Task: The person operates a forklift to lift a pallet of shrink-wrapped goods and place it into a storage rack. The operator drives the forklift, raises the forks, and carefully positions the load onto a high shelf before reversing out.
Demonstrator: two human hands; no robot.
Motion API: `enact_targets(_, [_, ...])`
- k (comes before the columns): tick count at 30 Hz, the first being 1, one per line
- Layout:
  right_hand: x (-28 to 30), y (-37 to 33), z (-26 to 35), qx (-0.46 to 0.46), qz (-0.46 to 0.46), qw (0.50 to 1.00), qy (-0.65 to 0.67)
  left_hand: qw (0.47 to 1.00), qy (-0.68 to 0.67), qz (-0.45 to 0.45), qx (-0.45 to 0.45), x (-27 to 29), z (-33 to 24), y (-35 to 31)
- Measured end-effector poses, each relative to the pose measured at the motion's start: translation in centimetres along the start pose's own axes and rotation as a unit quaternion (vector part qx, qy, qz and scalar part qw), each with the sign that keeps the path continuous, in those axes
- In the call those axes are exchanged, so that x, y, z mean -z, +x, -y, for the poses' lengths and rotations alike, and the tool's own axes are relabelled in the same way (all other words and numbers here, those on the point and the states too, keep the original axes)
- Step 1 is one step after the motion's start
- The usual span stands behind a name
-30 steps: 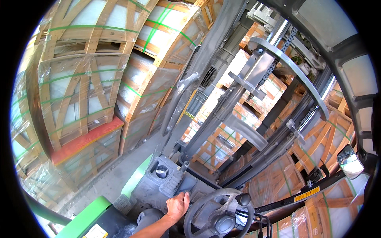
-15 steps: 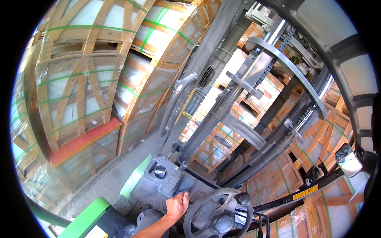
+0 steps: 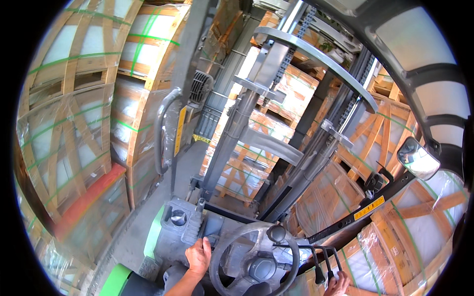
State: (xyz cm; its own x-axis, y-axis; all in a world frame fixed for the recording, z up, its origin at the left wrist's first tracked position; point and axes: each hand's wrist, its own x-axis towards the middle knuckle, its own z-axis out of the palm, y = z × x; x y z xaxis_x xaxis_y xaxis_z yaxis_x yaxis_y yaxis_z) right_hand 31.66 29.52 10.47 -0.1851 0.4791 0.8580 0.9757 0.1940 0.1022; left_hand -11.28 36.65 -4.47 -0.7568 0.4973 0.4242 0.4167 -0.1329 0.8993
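Note:
My left hand [image 3: 198,255] is closed in a fist, thumb side up, just left of the black steering wheel [image 3: 217,259] of a forklift. Whatever it may hold there is hidden by the fingers. A round knob [image 3: 276,234] sits on the wheel's rim. Low on the right, my right hand [image 3: 337,284] has its fingers curled around the end of a black control lever [image 3: 338,259], the rightmost of a small row. A second lever [image 3: 316,261] stands to the left of it. The grey dashboard [image 3: 173,234] lies ahead of my left hand.
Ahead rises the lift mast [image 3: 232,130], with stacked crates [image 3: 291,93] beyond it. Strapped, film-wrapped wooden crates [image 3: 69,123] stand at the left, above a red beam [image 3: 94,197]. More crates [image 3: 390,246] are close on the right, past a mirror [image 3: 418,158] and a grab handle [image 3: 163,133].
My right hand has come into view and taken hold of a control lever. The view has swung, so the mast and crates sit farther left. My left hand keeps its closed pose beside the wheel.

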Motion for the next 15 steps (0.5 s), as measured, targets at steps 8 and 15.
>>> enact_targets(8, [-1.6, -0.3, 0.6, -0.029, 0.01, 0.999, 0.013, 1.0, -0.005, 0.001, 0.014, -0.3, 0.5, 0.0])
enact_targets(15, [-2.6, 0.4, 2.8, -0.029, 0.137, 0.988, -0.071, 1.0, -0.018, -0.012, 0.013, -0.1, -0.2, 0.1])
